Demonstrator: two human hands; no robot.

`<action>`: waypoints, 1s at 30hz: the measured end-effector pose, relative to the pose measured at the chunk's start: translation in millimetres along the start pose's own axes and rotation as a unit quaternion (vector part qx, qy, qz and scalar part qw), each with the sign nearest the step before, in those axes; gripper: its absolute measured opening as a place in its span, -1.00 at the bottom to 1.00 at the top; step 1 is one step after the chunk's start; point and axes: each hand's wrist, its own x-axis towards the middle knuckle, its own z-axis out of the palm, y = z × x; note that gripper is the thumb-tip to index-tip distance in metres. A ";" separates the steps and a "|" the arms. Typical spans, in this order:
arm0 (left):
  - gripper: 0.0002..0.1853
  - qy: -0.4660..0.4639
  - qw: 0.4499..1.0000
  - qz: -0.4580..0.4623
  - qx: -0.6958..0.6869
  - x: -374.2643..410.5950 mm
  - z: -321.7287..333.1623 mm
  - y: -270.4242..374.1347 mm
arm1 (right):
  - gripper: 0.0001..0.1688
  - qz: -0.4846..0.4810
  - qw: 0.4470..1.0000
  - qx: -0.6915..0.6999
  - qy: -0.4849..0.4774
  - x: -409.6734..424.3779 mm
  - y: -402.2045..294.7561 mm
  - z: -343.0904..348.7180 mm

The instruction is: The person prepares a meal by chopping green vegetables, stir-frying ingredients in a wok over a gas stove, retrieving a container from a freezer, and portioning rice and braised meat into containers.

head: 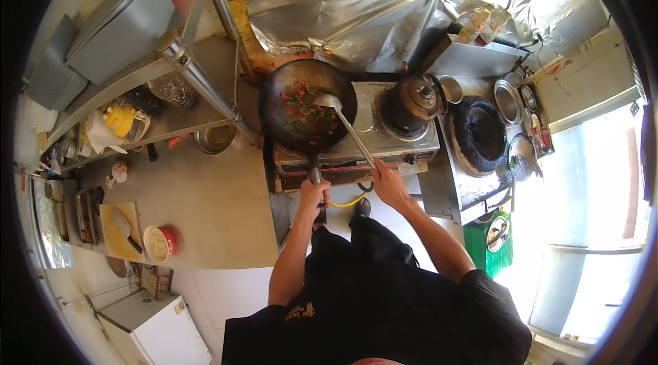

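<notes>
My left hand (313, 194) grips the handle of a dark wok (272, 118), which sits on the left side of a gas stove (367, 146). Chopped red and green food (303, 105) lies in the bottom of the wok. In my right hand (389, 184) is the long handle of a metal ladle (354, 133). The ladle's bowl rests over the right part of the wok, at the food; whether it touches the wok cannot be seen. To the right of the wok, a dark lidded pot (411, 100) stands on the same stove.
A steel counter (205, 205) on the left bears a cutting board (115, 221) with a knife (126, 226), a red-and-white tub (158, 243) and a metal bowl (215, 140). A blackened burner (480, 131) and a perforated skimmer (522, 157) are on the right. Steel shelving (200, 82) rises at the left.
</notes>
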 end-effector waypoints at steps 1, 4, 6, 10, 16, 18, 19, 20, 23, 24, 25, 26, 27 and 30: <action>-0.87 -0.001 1.000 -0.020 -0.003 2.2 6.6 4.5 | -0.73 0.018 0.999 0.012 -0.024 2.3 4.5 -1.2; -0.86 -0.027 0.998 -0.046 -0.038 6.4 19.9 4.1 | -0.68 0.093 0.988 0.088 -0.082 -4.7 14.7 -30.7; -0.60 -0.046 0.995 -0.019 -0.092 0.9 1.5 -4.4 | -0.68 0.015 0.992 0.121 0.043 -27.1 45.8 -28.2; -0.35 0.052 0.992 0.039 0.104 3.4 -62.5 -108.9 | -0.59 -0.025 0.968 0.197 0.153 -70.2 53.1 -172.5; -0.55 -0.037 0.976 -0.044 0.212 -19.9 138.8 -186.7 | -0.73 0.260 0.858 0.362 0.257 -158.4 255.7 -366.6; -0.56 -0.038 0.967 -0.022 0.252 8.5 223.2 -201.9 | -0.72 0.273 0.802 0.426 0.317 -173.6 358.4 -439.0; -0.56 -0.039 0.963 -0.004 0.267 28.4 271.5 -212.5 | -0.64 0.250 0.768 0.487 0.334 -175.9 407.0 -480.6; -0.56 -0.034 0.959 0.021 0.279 45.9 321.5 -223.9 | -0.58 0.234 0.767 0.489 0.344 -173.9 476.8 -522.8; -0.57 -0.006 0.938 0.097 0.333 99.6 462.4 -232.7 | -0.55 0.339 0.761 0.370 0.411 -148.0 704.2 -608.2; -0.57 0.015 0.925 0.120 0.359 105.8 501.6 -226.5 | -0.57 0.320 0.731 0.426 0.426 -130.5 774.8 -628.9; -0.58 0.047 0.913 0.136 0.381 104.0 530.3 -214.5 | -0.62 0.257 0.732 0.495 0.391 -108.0 814.1 -642.7; -0.58 0.070 0.905 0.155 0.389 108.6 563.6 -209.5 | -0.63 0.284 0.712 0.490 0.414 -74.4 842.6 -664.6; -0.58 0.081 0.897 0.169 0.400 114.4 600.0 -201.4 | -0.61 0.312 0.719 0.473 0.402 -56.9 899.1 -683.1; -0.59 0.106 0.872 0.208 0.430 132.3 697.6 -178.3 | -0.75 0.206 0.649 0.618 0.393 3.6 1039.3 -732.6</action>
